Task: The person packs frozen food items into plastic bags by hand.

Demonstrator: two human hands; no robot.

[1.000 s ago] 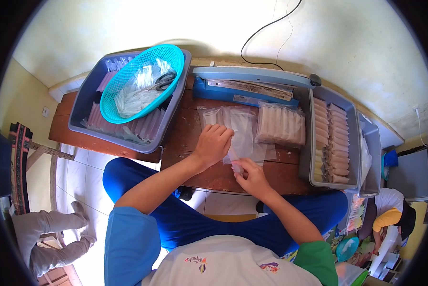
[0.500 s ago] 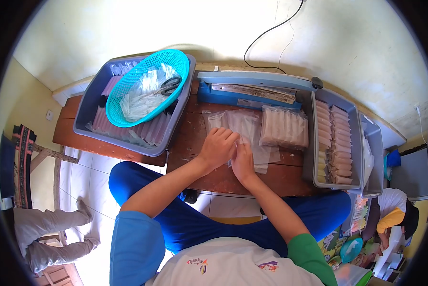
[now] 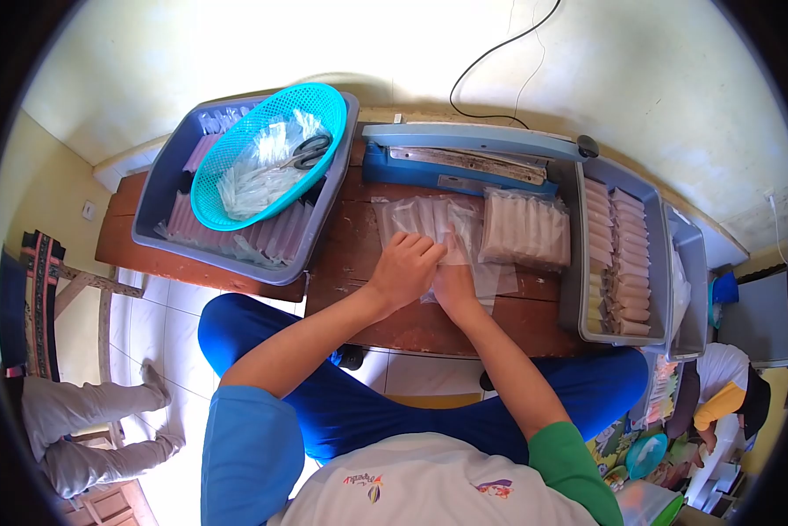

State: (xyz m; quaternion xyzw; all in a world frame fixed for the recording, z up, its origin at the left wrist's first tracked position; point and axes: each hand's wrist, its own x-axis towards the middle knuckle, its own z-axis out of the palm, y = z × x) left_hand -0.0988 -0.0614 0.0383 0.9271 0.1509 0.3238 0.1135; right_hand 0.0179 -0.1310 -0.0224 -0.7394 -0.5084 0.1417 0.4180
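Grip of either I cannot tell: left hand curled, knuckles up, beside right hand, over clear plastic.

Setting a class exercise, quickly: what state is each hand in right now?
Left hand: fingers curled over the clear plastic bag; its grip is hidden.
Right hand: at the bag; open or closed cannot be told.

Left of the left hand sit one turquoise mesh basket and one purple-grey plastic tub; rightward, two grey plastic tubs.
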